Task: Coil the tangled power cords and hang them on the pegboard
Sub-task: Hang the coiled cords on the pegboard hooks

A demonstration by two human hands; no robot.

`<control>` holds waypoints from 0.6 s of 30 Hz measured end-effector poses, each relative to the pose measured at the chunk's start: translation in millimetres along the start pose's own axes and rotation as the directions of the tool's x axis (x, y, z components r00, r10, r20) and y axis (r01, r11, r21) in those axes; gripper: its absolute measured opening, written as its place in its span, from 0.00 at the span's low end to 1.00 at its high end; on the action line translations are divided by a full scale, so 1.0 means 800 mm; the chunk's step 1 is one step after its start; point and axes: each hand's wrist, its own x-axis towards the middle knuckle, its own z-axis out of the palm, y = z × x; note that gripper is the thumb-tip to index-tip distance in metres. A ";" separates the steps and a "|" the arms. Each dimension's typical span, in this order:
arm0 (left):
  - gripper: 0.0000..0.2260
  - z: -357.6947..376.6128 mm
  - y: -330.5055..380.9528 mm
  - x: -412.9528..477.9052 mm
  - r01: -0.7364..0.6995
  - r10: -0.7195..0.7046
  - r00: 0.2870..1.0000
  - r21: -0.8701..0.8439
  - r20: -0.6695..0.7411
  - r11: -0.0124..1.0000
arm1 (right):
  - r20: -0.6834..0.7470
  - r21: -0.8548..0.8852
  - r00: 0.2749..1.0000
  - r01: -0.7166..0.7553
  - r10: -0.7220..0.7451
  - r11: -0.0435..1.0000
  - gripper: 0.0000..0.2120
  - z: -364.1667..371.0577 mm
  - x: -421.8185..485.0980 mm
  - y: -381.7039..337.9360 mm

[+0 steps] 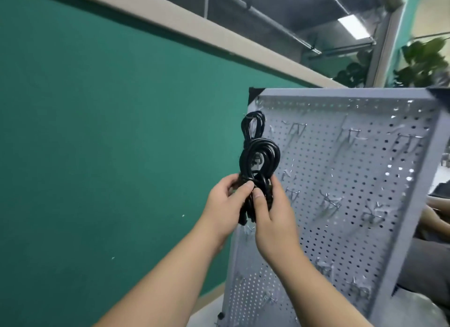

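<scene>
Bare and smooth, the left forearm (pixel 158 278) and the right forearm (pixel 323 290) rise from the lower edge toward the middle. The left hand (pixel 226 204) grips the lower part of a black power cord (pixel 258 156), with the thumb pressed on the front and the other fingers curled behind it. The right hand (pixel 272 217) pinches the same bundle just beside it, so that the two thumbs almost touch. The cord is round and glossy rubber, wound into several loops. A wide loop stands directly above the hands and a narrower, long loop stands above that one. The lowest strands hang down between the two palms. The bundle is in front of the left edge of the pegboard (pixel 341 92), and its top loop reaches the upper left corner; I cannot tell if it already sits on a hook. The pegboard is a pale grey metal sheet with regular rows of small round holes, a flat frame and dark corner caps. Thin shiny wire hooks (pixel 297 129) stick out of it in several rows. Behind is a matte green wall (pixel 97 131) with a beige band (pixel 170 22) on top, and farther away are dark leafy plants (pixel 423 61) and a bright rectangular ceiling light (pixel 354 27).
</scene>
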 end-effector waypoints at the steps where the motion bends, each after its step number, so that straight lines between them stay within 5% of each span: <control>1: 0.08 0.008 0.010 0.007 -0.018 0.018 1.000 -0.005 0.011 1.000 | -0.014 -0.015 1.000 0.018 -0.018 1.000 0.26 -0.006 0.010 -0.010; 11: 0.08 0.064 0.065 0.078 -0.083 0.079 0.993 0.041 0.089 0.996 | -0.072 -0.160 0.997 -0.012 0.001 0.987 0.31 -0.042 0.103 -0.053; 18: 0.09 0.079 0.041 0.108 -0.029 0.011 0.993 0.153 0.116 0.988 | -0.020 -0.257 0.996 -0.087 0.085 0.963 0.13 -0.060 0.123 -0.036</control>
